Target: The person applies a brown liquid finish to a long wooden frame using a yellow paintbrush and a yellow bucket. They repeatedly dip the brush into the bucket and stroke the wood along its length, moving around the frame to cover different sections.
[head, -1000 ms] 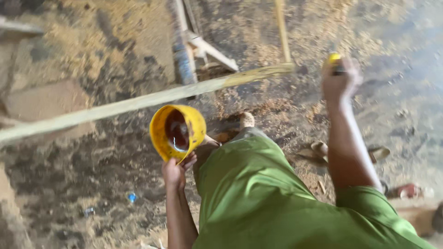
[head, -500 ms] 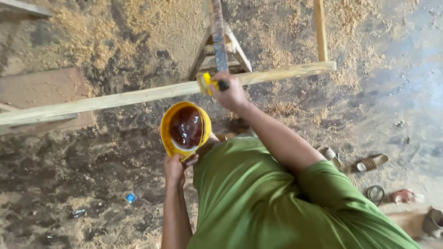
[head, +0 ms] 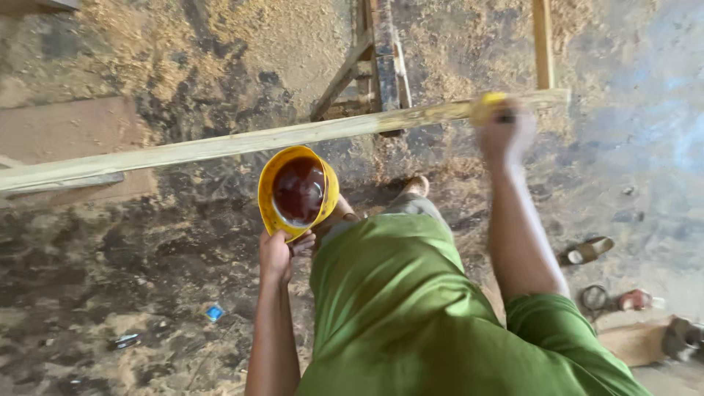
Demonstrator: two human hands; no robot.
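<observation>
My left hand [head: 276, 254] grips the rim of a yellow bowl [head: 296, 192] that holds dark reddish-brown liquid. It is held tilted, just below a long pale wooden plank [head: 242, 142] that lies across a sawhorse [head: 376, 59]. My right hand [head: 504, 132] is stretched out to the plank's right end and is blurred; it holds a small yellow-handled tool [head: 493, 105] against the wood. What kind of tool it is I cannot tell. My green shirt fills the lower middle of the view.
Sawdust and dark soil cover the ground. A second wooden strip [head: 542, 44] stands at the upper right. A sandal [head: 587, 250] and small scraps lie at the right, a flat board [head: 66, 132] at the left, a blue scrap [head: 214, 313] near my left arm.
My right hand swept from the plank's right end to its middle and back to the right end with the yellow tool. The bowl in my left hand stayed beside the plank.
</observation>
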